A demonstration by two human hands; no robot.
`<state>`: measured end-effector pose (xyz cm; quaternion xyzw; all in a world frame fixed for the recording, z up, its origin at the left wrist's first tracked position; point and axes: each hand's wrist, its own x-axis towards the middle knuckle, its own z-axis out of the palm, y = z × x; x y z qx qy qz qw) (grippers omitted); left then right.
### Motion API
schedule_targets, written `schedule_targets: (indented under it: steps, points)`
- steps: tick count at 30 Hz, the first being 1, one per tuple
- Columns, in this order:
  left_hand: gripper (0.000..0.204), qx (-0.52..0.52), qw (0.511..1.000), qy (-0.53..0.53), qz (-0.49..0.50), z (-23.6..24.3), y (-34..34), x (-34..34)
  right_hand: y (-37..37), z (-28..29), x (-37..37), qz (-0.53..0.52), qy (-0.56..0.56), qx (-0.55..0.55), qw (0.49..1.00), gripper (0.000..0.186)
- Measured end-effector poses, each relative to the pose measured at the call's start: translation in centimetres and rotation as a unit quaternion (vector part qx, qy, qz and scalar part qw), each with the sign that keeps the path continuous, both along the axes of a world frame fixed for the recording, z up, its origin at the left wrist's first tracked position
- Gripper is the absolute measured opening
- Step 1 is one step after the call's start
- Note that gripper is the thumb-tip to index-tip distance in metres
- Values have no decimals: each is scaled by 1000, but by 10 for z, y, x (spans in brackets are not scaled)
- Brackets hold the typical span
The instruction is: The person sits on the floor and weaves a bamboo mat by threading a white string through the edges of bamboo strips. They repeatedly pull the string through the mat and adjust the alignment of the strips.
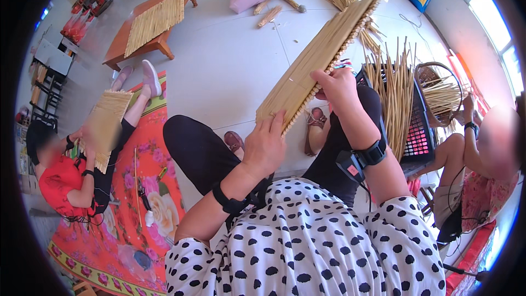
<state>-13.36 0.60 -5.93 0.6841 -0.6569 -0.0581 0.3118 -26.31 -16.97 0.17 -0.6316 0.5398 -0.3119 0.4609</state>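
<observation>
A stiff reed mat (312,66), made of pale stalks laid side by side, slants from my lap up to the far right. Cut round stalk ends line its right edge. My left hand (264,145) holds the near end, fingers lying over the top face and thumb out of sight. Farther up, my right hand (338,89) pinches the right edge, its thumb on top and the other fingers curled beneath. The mat's underside is hidden.
Right of my knee, a black crate (423,131) holds upright stalks (395,93). Past it sit a basket (433,77) and a co-worker. At left, another person holds a similar mat (104,123) on a red floral rug (159,159). A low wooden table (115,49) carries another mat.
</observation>
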Motion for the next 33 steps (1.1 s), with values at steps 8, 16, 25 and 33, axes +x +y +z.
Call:
schedule_targets:
  steps: [8, 16, 25, 33]
  points:
    - [77, 45, 996, 71, -24, -16, -5, -26, -12, -20, -6, -5, 17, 31, 999, 33]
    - [95, 57, 995, 72, -45, -91, -30, -14, 9, -57, 1, -37, 80, -114, 990, 31]
    - [91, 178, 975, 119, -64, -102, -25, -10, 39, -84, -2, -38, 106, -80, 990, 35]
    - [90, 231, 957, 134, -115, -36, -7, 2, 35, -55, -12, -28, 142, -104, 984, 28]
